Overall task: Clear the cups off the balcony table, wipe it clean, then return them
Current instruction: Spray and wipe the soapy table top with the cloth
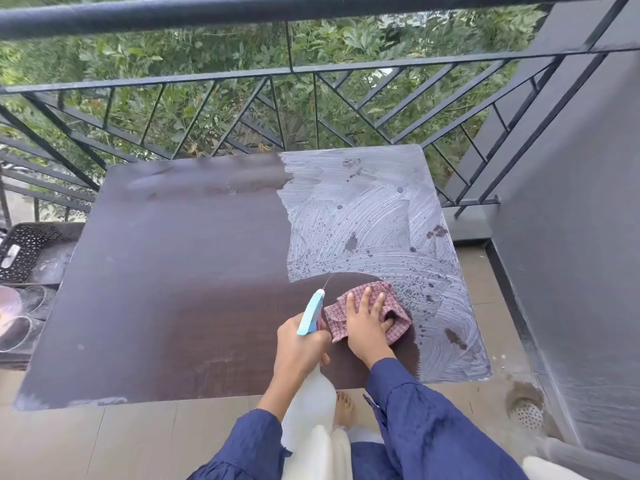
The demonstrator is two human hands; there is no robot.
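The right hand [367,323] is pressing flat, spread fingers on the soft, limp cloth [398,329] near the table's [173,271] front right corner. The left hand [299,348] is gripping the spray bottle [311,311]. The cups [19,332], probably fragile glass, are waiting beyond the left edge.

Soft, even daylight, looks overcast, no hard shadows anywhere. The right part of the table [173,271] has a pale streaky film that catches the light, while the left side reads dark and matte. The wide-angle lens bends the railing [311,15] hard along the top edge, and it's blurry up there. The glasses [20,327] off the table's left edge are smeary. The spray bottle [313,317] body is nearly blown out white.
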